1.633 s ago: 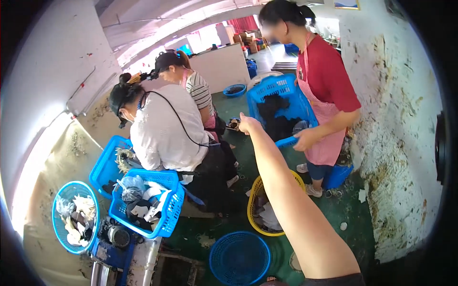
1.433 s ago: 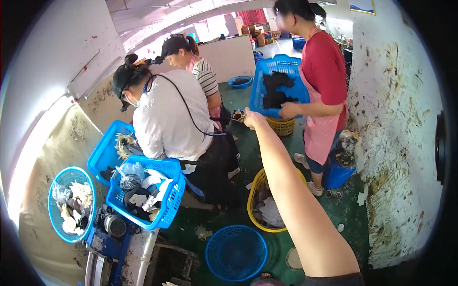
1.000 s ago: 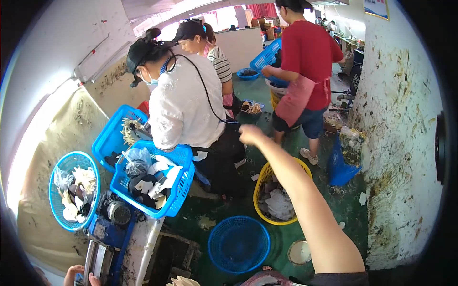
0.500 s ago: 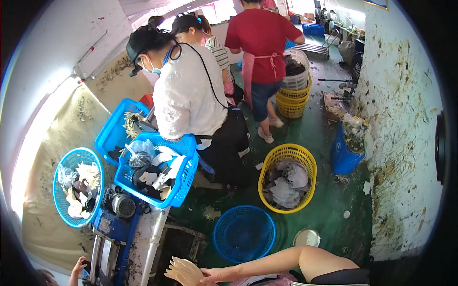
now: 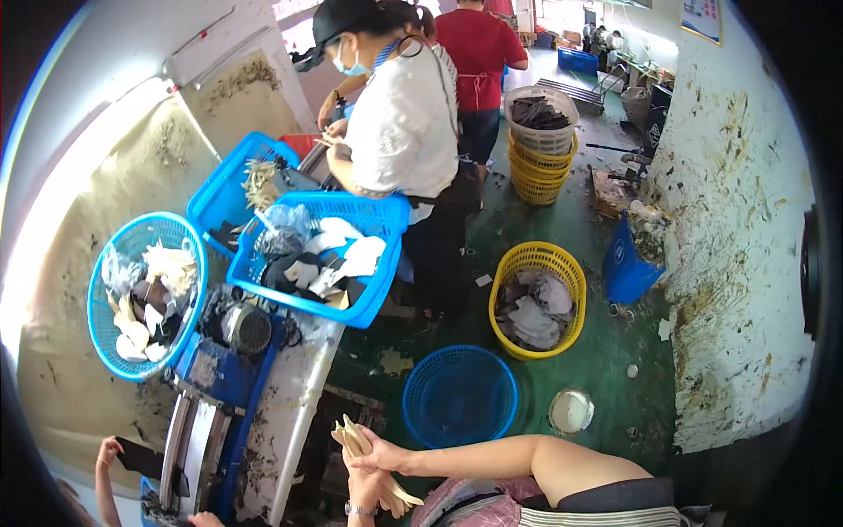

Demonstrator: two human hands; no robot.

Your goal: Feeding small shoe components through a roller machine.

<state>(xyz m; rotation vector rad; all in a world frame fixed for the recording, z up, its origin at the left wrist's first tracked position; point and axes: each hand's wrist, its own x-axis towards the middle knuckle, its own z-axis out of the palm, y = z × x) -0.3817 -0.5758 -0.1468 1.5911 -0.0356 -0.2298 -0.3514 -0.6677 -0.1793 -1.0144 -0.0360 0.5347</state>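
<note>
At the lower middle, my right hand [image 5: 381,452] is closed round a bundle of cream strips [image 5: 399,499]. My left hand [image 5: 364,483], with a band on its wrist, comes up from the lower edge and closes on the same bundle just below the right hand. Some strip ends stick out above the fingers, and the others fan out below, beside my pink clothing. The middle of the bundle is hidden by both hands. Closest to them on the green floor is a blue round mesh basket [image 5: 460,397].
Left stands a blue machine [image 5: 209,360], where a co-worker's hand [image 5: 111,450] holds a black piece. Blue baskets of scraps [image 5: 386,255] sit above it, beside a person in white [image 5: 408,123]. A yellow basket [image 5: 580,303], blue bin [image 5: 634,268] and stained wall [image 5: 746,220] lie right.
My left hand has come into view and taken hold of the bundle, which is raised and turned more upright. My view has shifted. The person in red stands farther off.
</note>
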